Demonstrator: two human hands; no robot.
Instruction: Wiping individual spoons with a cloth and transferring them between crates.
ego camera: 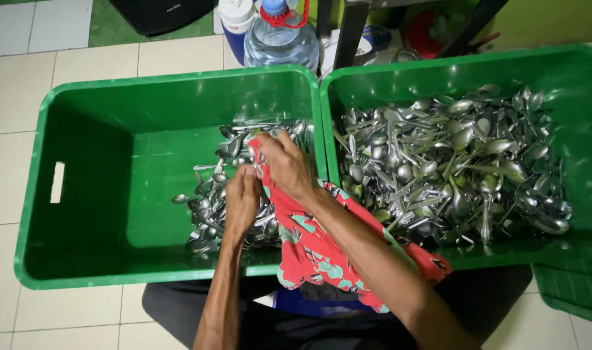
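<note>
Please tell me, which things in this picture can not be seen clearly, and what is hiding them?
Head view only:
- Whatever piece the hands hold: the red patterned cloth and the right hand cover it.
- Left hand fingertips: curled under, against the cloth.
- Bottom of the right crate: buried under heaped cutlery.
- Water bottle top: cut off by the upper edge.
- Single pieces in the left crate: too small and tangled to tell spoons from forks.

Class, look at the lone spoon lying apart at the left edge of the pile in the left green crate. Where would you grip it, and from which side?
Probably by its handle, coming from above. The lone spoon lies flat on the left crate's bare floor, bowl pointing left, clear of the pile. Its handle runs right toward the heap, so pinch just behind the bowl, where nothing overlaps it.
</note>
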